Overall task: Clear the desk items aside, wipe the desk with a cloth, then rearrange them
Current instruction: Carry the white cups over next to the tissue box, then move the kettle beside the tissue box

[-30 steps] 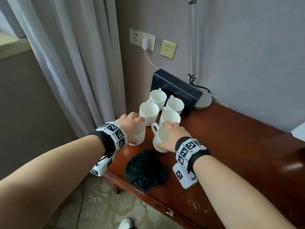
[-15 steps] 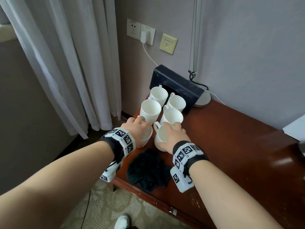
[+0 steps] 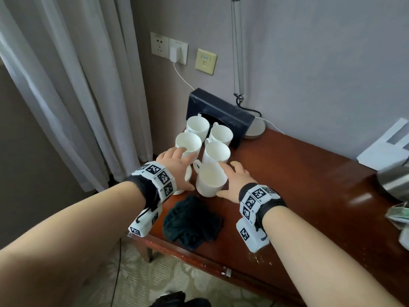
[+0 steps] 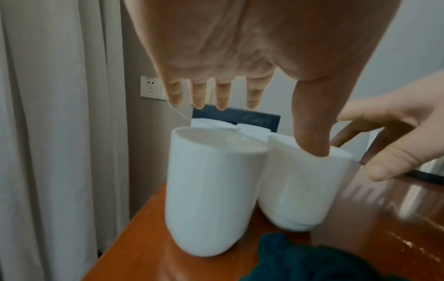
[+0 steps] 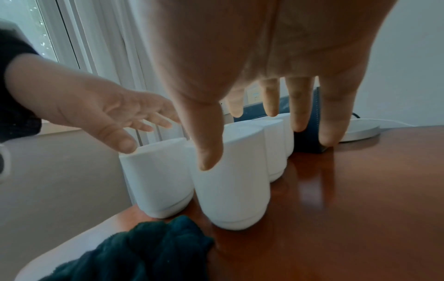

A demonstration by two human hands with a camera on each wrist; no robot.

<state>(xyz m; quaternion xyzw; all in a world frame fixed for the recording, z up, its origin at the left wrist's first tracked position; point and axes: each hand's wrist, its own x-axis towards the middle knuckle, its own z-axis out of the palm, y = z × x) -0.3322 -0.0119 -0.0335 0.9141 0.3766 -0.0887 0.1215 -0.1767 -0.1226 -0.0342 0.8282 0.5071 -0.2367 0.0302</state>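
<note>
Mugs (image 3: 211,181) stand clustered on worktop (image 3: 298,185) beneath both hands, left hand (image 3: 177,166) and right hand (image 3: 234,181); fingers (image 4: 222,95) straight, spread, gripping nothing.

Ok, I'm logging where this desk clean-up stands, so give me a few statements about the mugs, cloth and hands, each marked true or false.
1. Six white mugs stand in two rows at the desk's left end. True.
2. The left hand grips a mug by its handle. False: its fingers are spread open above the mugs.
3. The dark cloth lies crumpled on the desk, nearer the person than the mugs. True.
4. The right hand holds the cloth. False: it is open beside the nearest mug.
5. The mugs lie on their sides. False: all stand upright.
</note>
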